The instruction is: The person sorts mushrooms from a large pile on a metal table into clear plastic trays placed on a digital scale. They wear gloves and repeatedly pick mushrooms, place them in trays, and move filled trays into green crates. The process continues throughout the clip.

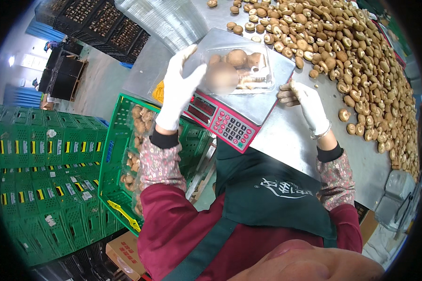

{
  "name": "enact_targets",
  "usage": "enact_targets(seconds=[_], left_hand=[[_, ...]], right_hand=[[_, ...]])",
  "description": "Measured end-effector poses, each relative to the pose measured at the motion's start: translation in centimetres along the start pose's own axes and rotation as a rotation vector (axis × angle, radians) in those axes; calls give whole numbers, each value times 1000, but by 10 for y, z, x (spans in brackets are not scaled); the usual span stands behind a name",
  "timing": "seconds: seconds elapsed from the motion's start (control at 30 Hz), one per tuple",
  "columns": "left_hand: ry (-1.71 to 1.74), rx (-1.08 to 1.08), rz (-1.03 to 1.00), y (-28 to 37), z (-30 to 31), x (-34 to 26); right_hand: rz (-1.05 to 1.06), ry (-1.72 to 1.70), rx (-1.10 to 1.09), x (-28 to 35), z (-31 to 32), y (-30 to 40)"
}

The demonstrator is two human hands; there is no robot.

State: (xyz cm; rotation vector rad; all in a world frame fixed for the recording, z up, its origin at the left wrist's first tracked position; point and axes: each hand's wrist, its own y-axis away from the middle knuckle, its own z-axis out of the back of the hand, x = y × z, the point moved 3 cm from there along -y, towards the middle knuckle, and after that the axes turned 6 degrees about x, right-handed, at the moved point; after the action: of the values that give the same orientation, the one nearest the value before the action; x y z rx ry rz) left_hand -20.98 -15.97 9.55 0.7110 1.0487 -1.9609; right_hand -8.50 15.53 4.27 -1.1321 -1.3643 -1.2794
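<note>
A clear plastic clamshell tray (270, 82) with brown mushrooms (237, 57) rests on the metal pan (260, 109) of a red digital scale (228, 123). A blurred round patch hides part of its contents. My left hand (181, 86), in a white glove, is at the tray's left side with thumb and fingers apart; I cannot tell whether it touches the plastic. By the pan's right edge is my right hand (304, 102), also gloved, its fingers loosely bent and nothing visible in them.
Loose mushrooms (358, 66) cover the steel table's right and far side. Stacked clear trays (168, 21) stand beyond the scale. A green crate (109, 175) with packed mushrooms is at my left, near yellow bands (158, 92). Green crates (49, 140) are stacked farther left.
</note>
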Motion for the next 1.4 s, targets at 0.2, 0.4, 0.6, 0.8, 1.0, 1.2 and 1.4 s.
enact_targets(seconds=[0.2, 0.4, 0.6, 0.8, 1.0, 1.2, 1.4], left_hand=[[438, 159, 533, 41, -7, 21], [732, 53, 563, 69, -23, 16], [785, 150, 557, 75, -38, 3], [887, 43, 610, 64, -45, 15], [822, 35, 563, 68, -45, 19], [891, 216, 725, 99, -34, 13], [1213, 217, 716, 137, -59, -20]], right_hand=[[-94, 41, 149, 3, -18, -27], [-53, -92, 208, 6, -20, -24], [-145, -187, 220, 0, -13, -27], [-106, -190, 243, -10, -13, -34], [-13, -181, 228, -8, -21, -21], [-96, -152, 185, 1, -51, 13], [-201, -393, 174, -4, -113, 57]])
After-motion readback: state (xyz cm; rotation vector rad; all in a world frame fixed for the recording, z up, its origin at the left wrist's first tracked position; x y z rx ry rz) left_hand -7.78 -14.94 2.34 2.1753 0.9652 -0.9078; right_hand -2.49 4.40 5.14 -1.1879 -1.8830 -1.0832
